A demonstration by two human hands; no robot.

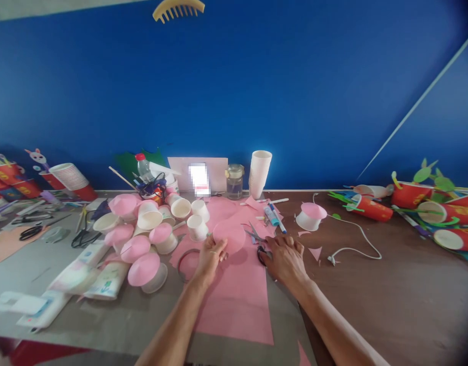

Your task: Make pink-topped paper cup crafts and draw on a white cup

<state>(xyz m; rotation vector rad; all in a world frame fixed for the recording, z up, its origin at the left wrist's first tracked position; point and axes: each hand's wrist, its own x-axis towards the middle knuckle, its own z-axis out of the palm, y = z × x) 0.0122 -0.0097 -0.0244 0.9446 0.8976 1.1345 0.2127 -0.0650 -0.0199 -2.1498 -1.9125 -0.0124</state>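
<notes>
Clock centred on pink paper disc [234, 233], which is held in L hand [212, 256], its near edge pinched btwn thumb & fingers, arm coming in from approx 7 o'c. R hand [289, 258] is set palm-down btwn 3 & 4 o'c, fingers bent; scissors [260, 249] are touched at the handles, blades parted & aimed toward the disc; whether they're gripped can't be told. Pink sheet [237, 315] is spread beneath the disc, out to 6 o'c. Cups w/ pink cone tops [144, 269] are grouped at 9 o'c, a similar cone-topped cup [311, 218] is placed btwn 2 & 3. White cup stack [259, 175] is stood at 1, lidded jar [234, 187] at 12, lit phone [199, 179] at 11.
</notes>
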